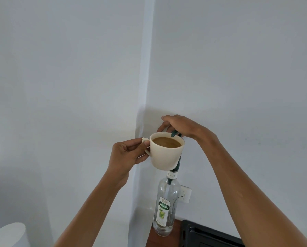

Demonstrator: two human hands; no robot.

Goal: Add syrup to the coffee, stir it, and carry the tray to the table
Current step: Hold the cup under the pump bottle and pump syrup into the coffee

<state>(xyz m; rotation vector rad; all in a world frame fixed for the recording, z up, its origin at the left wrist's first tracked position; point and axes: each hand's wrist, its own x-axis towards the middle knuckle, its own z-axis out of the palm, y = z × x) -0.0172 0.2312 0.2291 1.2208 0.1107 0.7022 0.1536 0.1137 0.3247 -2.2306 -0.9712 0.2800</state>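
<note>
My left hand (127, 154) pinches the handle of a cream coffee cup (165, 155) and holds it up in the air, level, filled with brown coffee. Right behind the cup stands a tall clear syrup bottle (165, 209) with a green and white label and a dark green pump. My right hand (180, 126) rests on top of the pump head, fingers curled over it. The green spout (174, 133) hangs just over the cup's far rim. The cup hides most of the pump neck.
The bottle stands on a brown wooden counter (150, 241) in a white wall corner. A black tray (208, 236) lies to its right. A white wall socket (184, 193) is behind the bottle. A white rounded object (10, 235) sits at the bottom left.
</note>
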